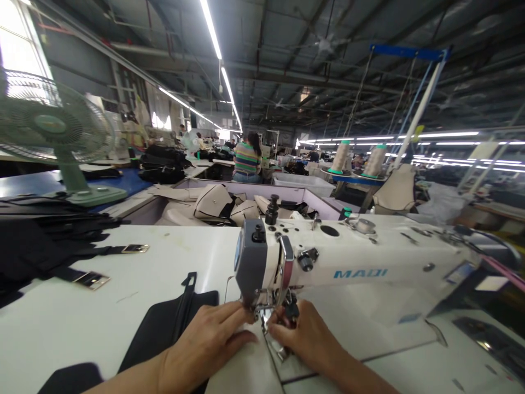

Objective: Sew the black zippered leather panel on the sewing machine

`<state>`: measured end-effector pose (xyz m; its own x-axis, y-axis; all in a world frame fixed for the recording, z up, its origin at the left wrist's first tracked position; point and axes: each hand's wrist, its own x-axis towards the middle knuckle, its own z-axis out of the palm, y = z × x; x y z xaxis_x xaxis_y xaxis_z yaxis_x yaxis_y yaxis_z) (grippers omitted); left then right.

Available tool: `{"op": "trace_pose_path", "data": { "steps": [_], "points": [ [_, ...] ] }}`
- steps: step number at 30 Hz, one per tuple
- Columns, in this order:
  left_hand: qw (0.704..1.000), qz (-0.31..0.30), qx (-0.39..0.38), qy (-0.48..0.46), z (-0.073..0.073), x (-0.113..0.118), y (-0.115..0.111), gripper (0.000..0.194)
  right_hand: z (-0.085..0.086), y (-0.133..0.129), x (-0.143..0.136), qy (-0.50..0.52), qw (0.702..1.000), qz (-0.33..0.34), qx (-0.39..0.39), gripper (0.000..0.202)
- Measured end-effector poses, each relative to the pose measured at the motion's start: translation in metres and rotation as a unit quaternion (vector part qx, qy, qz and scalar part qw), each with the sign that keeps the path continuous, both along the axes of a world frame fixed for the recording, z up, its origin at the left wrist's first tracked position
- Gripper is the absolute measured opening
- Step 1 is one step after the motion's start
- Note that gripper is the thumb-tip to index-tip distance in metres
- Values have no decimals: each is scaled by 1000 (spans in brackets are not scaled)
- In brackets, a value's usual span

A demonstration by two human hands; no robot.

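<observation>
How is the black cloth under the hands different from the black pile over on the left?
The black cloth lies flat as one piece by the sewing machine, with the left hand resting on it. The black pile is many pieces heaped up, and no hand touches it. The pile has straps ending in metal buckles; the cloth shows a small black tab instead. Both are black and lie on the white table.
</observation>
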<state>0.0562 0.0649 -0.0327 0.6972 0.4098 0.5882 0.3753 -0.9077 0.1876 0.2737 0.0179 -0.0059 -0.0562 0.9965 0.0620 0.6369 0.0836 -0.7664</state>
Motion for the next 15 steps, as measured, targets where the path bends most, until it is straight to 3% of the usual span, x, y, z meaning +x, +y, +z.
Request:
{"op": "trace_pose_path", "data": {
  "steps": [2, 7, 12, 15],
  "points": [
    [1000, 28, -2, -4, -1, 0, 0, 9, -6, 2, -2, -21, 998, -50, 37, 8],
    [997, 49, -54, -5, -2, 2, 4, 12, -26, 5, -12, -19, 993, -82, 79, 13],
    [990, 79, -112, -25, -3, 6, 8, 17, -39, 10, -19, -39, 985, -148, 75, 20],
    [989, 83, -125, -20, -3, 7, 8, 18, -39, 10, -21, -63, 984, -142, 82, 18]
  ]
}}
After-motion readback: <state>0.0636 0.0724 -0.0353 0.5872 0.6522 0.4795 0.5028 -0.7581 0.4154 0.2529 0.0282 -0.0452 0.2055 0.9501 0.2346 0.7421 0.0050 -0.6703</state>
